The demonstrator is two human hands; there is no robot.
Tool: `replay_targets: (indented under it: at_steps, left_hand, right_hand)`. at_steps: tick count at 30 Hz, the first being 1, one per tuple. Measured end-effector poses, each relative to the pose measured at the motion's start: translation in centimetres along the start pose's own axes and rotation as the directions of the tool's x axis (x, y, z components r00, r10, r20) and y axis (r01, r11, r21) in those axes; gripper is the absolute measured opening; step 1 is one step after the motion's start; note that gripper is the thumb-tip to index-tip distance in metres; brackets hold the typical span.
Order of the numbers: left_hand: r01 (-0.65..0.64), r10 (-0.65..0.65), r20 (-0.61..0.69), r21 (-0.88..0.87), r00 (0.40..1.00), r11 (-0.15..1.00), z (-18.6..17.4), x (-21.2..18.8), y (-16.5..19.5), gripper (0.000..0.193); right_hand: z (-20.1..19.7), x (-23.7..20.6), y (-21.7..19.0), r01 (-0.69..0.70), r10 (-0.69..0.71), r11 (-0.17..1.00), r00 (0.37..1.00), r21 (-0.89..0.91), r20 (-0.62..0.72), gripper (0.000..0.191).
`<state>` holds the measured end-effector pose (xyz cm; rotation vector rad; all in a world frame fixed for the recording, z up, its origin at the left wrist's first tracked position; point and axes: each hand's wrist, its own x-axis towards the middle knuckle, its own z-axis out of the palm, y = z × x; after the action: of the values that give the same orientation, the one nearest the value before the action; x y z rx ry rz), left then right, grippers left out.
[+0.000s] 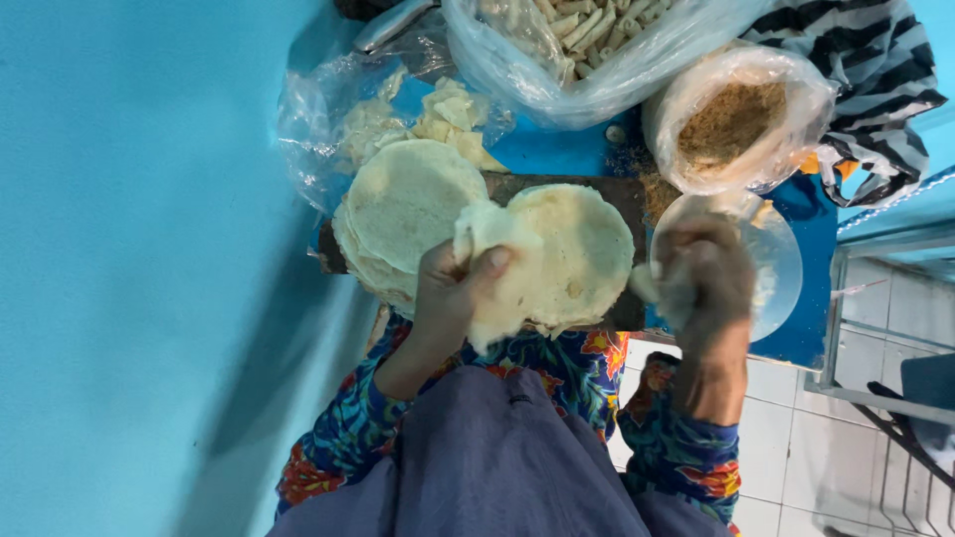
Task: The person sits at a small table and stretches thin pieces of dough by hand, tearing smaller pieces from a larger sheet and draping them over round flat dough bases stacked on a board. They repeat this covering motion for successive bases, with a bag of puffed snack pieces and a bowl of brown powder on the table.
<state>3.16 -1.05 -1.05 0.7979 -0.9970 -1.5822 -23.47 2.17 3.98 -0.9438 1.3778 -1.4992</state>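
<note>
My left hand [448, 298] pinches the folded edge of a thin round white wrapper [577, 254], lifting it off the dark wooden board [557, 187]. A stack of the same round wrappers [403, 209] lies just left of it on the board. My right hand [706, 283] is blurred by motion and hovers over a clear round bowl [781, 254] at the right end of the board. A small pale bit shows beside its fingers, but its grip is not discernible.
At the back stand a clear bag of brown crumbs [736, 119], a bag of pale rolled pieces [587, 40] and plastic holding wrapper scraps [443, 114]. A striped cloth [880, 70] lies top right. The blue table [149, 249] stretches left; white floor tiles [796, 438] and a metal frame [846, 328] are right.
</note>
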Motion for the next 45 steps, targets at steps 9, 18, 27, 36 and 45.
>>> replay_targets:
  at_steps: [9,18,27,36,45]
  left_hand:
    - [-0.039,0.015,0.29,0.077,0.957,0.996,3.7,0.9,3.9,0.028]
    - [-0.235,0.032,0.502,0.347,0.864,0.908,1.1,5.5,7.8,0.025]
    - [-0.186,-0.129,0.358,0.722,0.925,0.666,-0.6,11.5,0.9,0.02]
    - [-0.404,0.057,0.452,0.723,0.89,0.561,-0.5,11.6,0.2,0.024]
    - [-0.66,0.273,0.641,0.501,0.718,0.559,3.6,8.2,0.7,0.051]
  right_hand:
    - [1.4,0.7,1.7,-0.059,0.04,0.998,0.793,0.012,0.607,0.038]
    - [0.4,-1.3,-1.8,0.025,0.027,0.983,0.96,-0.181,0.278,0.01]
    - [3.3,0.1,1.1,-0.13,0.317,0.811,0.917,-0.571,0.242,0.014]
    - [3.4,0.0,-0.1,-0.053,0.28,0.72,0.934,-0.692,0.22,0.021]
    - [-1.5,1.3,-2.4,-0.117,0.066,0.983,0.944,0.142,0.324,0.039]
